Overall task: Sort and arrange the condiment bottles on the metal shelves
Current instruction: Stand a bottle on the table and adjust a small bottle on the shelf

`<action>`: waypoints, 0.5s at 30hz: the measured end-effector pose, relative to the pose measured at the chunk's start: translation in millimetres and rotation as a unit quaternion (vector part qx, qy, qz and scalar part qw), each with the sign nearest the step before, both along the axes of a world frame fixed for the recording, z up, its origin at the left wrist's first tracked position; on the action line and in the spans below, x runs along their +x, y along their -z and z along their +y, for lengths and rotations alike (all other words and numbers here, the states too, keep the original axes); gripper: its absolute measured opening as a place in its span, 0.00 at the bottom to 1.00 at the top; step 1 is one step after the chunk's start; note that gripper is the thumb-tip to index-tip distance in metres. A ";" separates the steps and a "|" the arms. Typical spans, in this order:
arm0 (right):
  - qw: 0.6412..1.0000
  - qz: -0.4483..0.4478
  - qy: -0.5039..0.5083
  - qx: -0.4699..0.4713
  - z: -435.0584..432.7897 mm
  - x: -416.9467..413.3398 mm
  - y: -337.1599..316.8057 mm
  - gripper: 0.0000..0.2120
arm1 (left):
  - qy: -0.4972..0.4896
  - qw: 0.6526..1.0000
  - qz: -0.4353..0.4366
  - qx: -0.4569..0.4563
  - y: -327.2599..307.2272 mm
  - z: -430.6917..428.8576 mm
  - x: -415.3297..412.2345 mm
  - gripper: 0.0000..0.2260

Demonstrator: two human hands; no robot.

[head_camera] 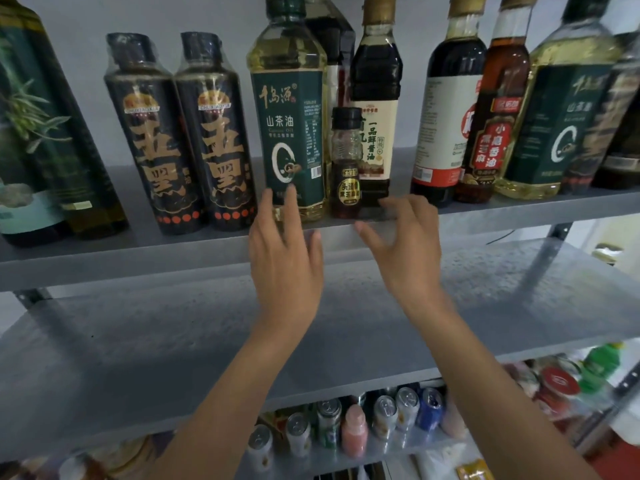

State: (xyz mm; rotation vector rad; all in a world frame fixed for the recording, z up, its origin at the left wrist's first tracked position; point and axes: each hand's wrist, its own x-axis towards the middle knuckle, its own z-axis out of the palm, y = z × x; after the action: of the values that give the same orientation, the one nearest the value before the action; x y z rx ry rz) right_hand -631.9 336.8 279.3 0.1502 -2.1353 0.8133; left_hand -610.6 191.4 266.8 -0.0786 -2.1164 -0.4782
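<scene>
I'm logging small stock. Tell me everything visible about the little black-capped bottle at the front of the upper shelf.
The little bottle is the shortest on the upper shelf: clear body, ribbed black cap, dark label with a gold oval badge, reddish-brown liquid at the base. It stands upright near the shelf's front edge, close beside the green-labelled oil bottle and before a taller soy sauce bottle. The right hand reaches with spread fingers just right of it; no contact shows.

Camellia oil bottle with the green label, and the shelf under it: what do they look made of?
Camellia oil bottle: clear, glossy, probably plastic; yellow oil shows through. Shelf: matte grey, likely painted metal, with a thin folded front edge.
</scene>
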 end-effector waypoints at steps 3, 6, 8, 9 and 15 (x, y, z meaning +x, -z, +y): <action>0.992 0.012 0.058 0.107 21.6 24.1 36.7 0.26 | 0.022 0.996 -0.012 -0.086 42.8 -3.5 23.6 0.23; 0.980 -0.070 0.083 0.165 49.6 56.7 81.7 0.29 | 0.051 0.975 -0.153 -0.156 99.7 10.4 48.5 0.26; 0.960 -0.164 0.118 0.193 69.9 84.5 113.8 0.31 | 0.068 0.934 -0.296 -0.189 126.7 31.0 65.4 0.29; 0.944 -0.219 0.142 0.200 80.8 101.1 130.1 0.31 | 0.076 0.909 -0.354 -0.205 137.4 41.8 73.7 0.30; 0.844 -0.449 0.264 0.129 142.7 226.2 217.3 0.34 | 0.219 0.753 -0.506 -0.358 186.3 119.5 116.7 0.30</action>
State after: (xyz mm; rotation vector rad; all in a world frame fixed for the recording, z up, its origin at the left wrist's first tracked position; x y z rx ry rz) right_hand -405.7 479.5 62.0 -0.8135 -2.9312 0.2473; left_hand -493.9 310.9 80.5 -0.9734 -3.2756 0.1502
